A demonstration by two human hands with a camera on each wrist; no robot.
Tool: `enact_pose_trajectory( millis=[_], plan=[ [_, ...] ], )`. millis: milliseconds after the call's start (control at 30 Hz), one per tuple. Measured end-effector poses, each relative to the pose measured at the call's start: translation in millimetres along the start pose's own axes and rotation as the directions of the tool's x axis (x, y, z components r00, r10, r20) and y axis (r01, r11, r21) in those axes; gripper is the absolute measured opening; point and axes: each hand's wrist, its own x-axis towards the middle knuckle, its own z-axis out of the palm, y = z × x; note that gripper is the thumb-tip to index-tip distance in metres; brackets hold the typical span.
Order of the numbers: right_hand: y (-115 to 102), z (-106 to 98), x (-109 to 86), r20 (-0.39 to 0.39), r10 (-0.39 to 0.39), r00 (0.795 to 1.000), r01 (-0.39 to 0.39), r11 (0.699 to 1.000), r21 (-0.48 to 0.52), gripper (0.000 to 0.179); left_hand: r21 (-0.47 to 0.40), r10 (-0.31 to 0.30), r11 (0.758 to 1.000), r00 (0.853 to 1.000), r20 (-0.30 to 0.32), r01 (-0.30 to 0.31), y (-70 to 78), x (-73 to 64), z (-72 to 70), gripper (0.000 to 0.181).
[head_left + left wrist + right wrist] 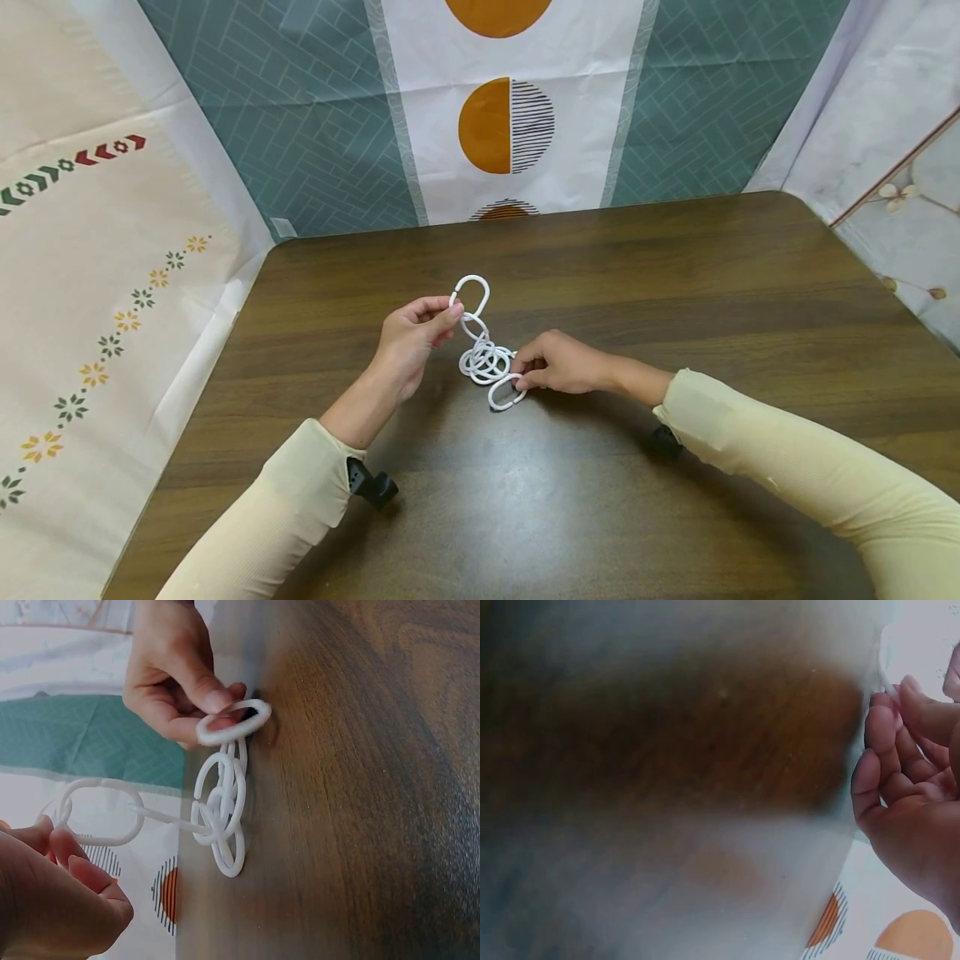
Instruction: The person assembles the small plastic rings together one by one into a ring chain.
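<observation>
A chain of white plastic links (484, 362) lies partly heaped on the table between both hands. My left hand (412, 340) pinches a link (472, 277) at one end, raised above the heap, with another link hanging from it. Just right of the heap, my right hand (564, 363) pinches the oval link (505, 407) at the near end. In the left wrist view this oval link (234, 733) shows between the right thumb and fingers, and linked rings (225, 817) trail from it. Only a sliver of white link (885, 671) shows at the right fingertips in the right wrist view.
The dark wooden table (675, 283) spans the area under both arms. Behind it hangs a teal and white patterned cloth (330, 125). A cream embroidered cloth (90, 292) borders the left side, and a pale floral cloth (915, 200) the right. Each wrist carries a small black camera (372, 485).
</observation>
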Motion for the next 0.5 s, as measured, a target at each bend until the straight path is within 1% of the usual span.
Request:
enact_pose_trajectory(
  millis=[133, 233, 400, 500],
  plan=[
    [-5, -10, -3.0, -0.051, 0.089, 0.995, -0.084, 0.992, 0.094, 0.006, -0.001, -0.006, 1.000, 1.000, 0.008, 0.006, -0.2, -0.4, 0.6, 0.007],
    [-6, -20, -5.5, -0.122, 0.134, 0.984, -0.114, 0.981, 0.156, 0.007, -0.001, -0.011, 1.000, 1.000, 0.011, 0.011, -0.5, -0.8, 1.2, 0.007],
    [-8, -33, -8.7, -0.234, 0.150, 0.961, -0.101, 0.973, 0.209, 0.012, 0.004, -0.016, 1.000, 1.000, 0.027, 0.016, -2.5, -0.8, 2.3, 0.008],
    [-13, -39, -10.0, -0.286, 0.155, 0.946, -0.078, 0.962, 0.261, 0.012, 0.020, -0.024, 1.000, 0.999, 0.028, 0.024, -3.6, -1.5, 3.6, 0.008]
  ],
)
